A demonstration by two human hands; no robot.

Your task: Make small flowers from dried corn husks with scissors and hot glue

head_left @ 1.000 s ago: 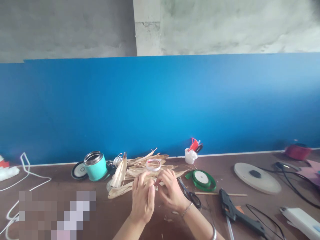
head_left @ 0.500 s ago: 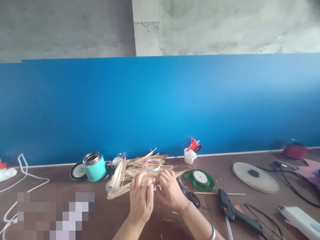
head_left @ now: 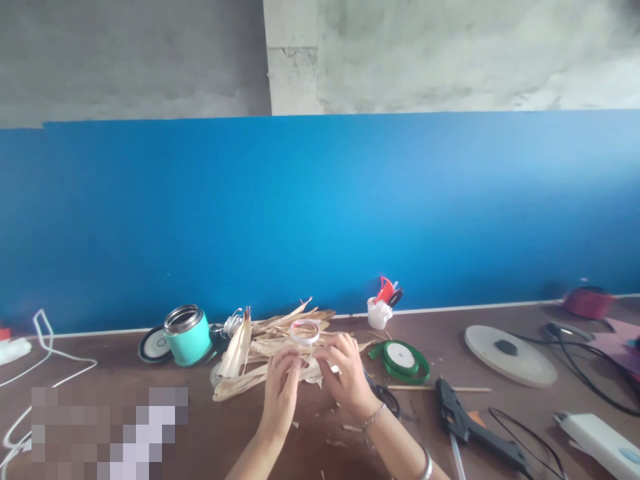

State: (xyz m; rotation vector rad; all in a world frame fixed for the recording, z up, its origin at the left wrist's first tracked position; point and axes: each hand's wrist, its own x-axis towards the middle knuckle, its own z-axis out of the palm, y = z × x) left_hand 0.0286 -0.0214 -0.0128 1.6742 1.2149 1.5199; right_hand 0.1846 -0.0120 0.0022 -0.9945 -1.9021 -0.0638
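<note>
Dried corn husks (head_left: 235, 387) lie in a loose heap at the middle of the table, with a roll of clear tape (head_left: 305, 331) on them. My left hand (head_left: 281, 390) is at the near side of the heap, fingers bent and closed at the tips. Facing it, my right hand (head_left: 347, 377) has its fingers curled inward, thumb near the fingertips. A small pale piece shows between the two hands. Whether it is husk, and how each hand grips it, is too small to tell. Scissors (head_left: 390, 399) lie partly hidden behind my right wrist.
A turquoise jar (head_left: 189, 337) stands open at the left. Right of the husks are a white cup (head_left: 379, 313) of tools, a green ribbon spool (head_left: 404, 360), a thin stick (head_left: 450, 389), a glue gun (head_left: 467, 423) with its cord and a round lid (head_left: 510, 355). Scraps litter the front.
My hands have drawn slightly apart and turned, the left fingers bending more and the right hand rising a little. The pale piece between them shows more now.
</note>
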